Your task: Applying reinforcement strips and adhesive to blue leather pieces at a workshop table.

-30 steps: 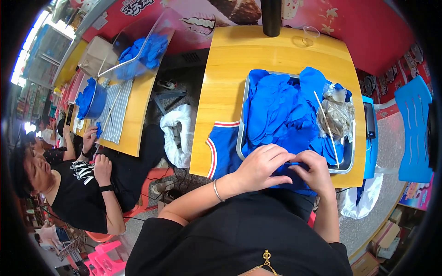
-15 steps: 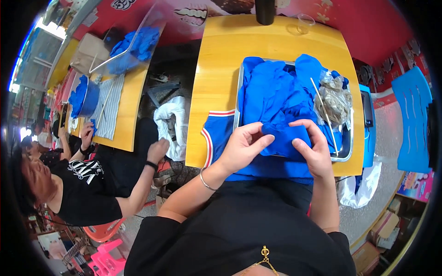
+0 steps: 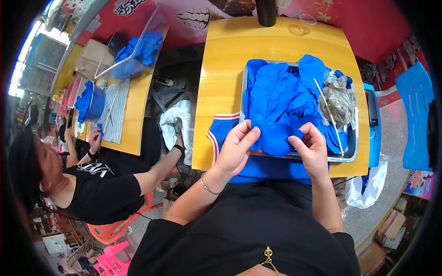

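My left hand (image 3: 237, 149) and my right hand (image 3: 310, 155) grip opposite ends of a flat blue fabric-like piece (image 3: 274, 138), thumbs on top, at the front of a metal tray (image 3: 336, 159). A pile of similar blue pieces (image 3: 271, 92) fills much of that tray. On its right lie a clear bag of brownish material (image 3: 340, 103) and a pale thin stick (image 3: 324, 105). A blue cloth with red-and-white trim (image 3: 219, 128) lies left of the tray.
The yellow table (image 3: 230, 46) holds a dark cylinder (image 3: 267, 14) and clear cup (image 3: 305, 24). Left, a co-worker (image 3: 87, 188) sits by another table (image 3: 133, 124) with blue-filled containers (image 3: 138, 53). A white sack (image 3: 177, 119) is between tables; a blue chair (image 3: 414, 115) is right.
My hands have spread apart, and the blue piece between them now lies stretched flatter. The co-worker has leaned forward and reached one hand into the white sack.
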The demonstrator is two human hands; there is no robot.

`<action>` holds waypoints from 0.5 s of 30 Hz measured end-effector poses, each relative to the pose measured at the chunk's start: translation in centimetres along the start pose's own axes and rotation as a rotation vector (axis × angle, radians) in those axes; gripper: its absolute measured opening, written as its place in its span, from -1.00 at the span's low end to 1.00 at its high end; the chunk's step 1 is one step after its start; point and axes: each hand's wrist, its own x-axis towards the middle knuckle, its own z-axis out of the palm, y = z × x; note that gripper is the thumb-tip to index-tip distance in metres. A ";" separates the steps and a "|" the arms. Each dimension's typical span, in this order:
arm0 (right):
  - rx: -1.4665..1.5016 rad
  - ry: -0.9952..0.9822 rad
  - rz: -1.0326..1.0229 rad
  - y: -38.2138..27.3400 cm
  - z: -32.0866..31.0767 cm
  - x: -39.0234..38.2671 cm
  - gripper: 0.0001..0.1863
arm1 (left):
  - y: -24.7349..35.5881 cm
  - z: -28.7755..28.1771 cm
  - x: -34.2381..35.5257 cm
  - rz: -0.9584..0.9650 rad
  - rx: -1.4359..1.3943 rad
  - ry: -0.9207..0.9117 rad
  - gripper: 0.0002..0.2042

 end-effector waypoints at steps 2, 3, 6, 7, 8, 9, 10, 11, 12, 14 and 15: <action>0.004 0.026 -0.019 0.0 0.2 0.0 -0.83 | -0.4 0.0 -0.2 0.057 0.212 -0.006 -0.77; 0.014 0.018 -0.013 -0.1 0.3 -0.1 -0.84 | -0.2 0.8 -0.6 0.080 0.231 0.008 -0.70; 0.023 -0.022 0.004 -0.1 0.4 -0.2 -0.88 | -0.5 0.3 -0.6 0.069 0.268 0.039 -0.68; 0.021 -0.059 0.018 -0.2 0.4 -0.2 -0.89 | -0.4 0.4 -0.5 0.064 0.232 0.037 -0.69; 0.019 -0.054 0.017 -0.3 0.4 -0.1 -0.89 | -0.1 0.6 -0.5 0.062 0.232 0.032 -0.69; -0.018 -0.043 -0.022 -0.3 0.4 0.0 -0.88 | 0.2 0.7 -0.4 0.056 0.301 -0.005 -0.70; -0.054 -0.033 -0.059 -0.3 0.3 0.1 -0.86 | 0.5 0.7 -0.4 0.050 0.370 -0.041 -0.71; -0.053 -0.033 -0.059 -0.6 0.2 0.1 -0.86 | 0.6 0.5 -0.6 0.054 0.437 -0.058 -0.74; -0.142 -0.086 -0.005 -1.0 -0.2 0.0 -0.86 | 0.7 0.5 -0.6 0.053 0.438 -0.057 -0.74; -0.228 -0.139 0.051 -1.5 -0.2 0.0 -0.86 | 0.8 0.6 -0.5 0.093 0.478 -0.095 -0.76; -0.225 -0.152 0.040 -1.6 -0.1 0.0 -0.88 | 0.7 0.6 -0.5 0.091 0.479 -0.094 -0.76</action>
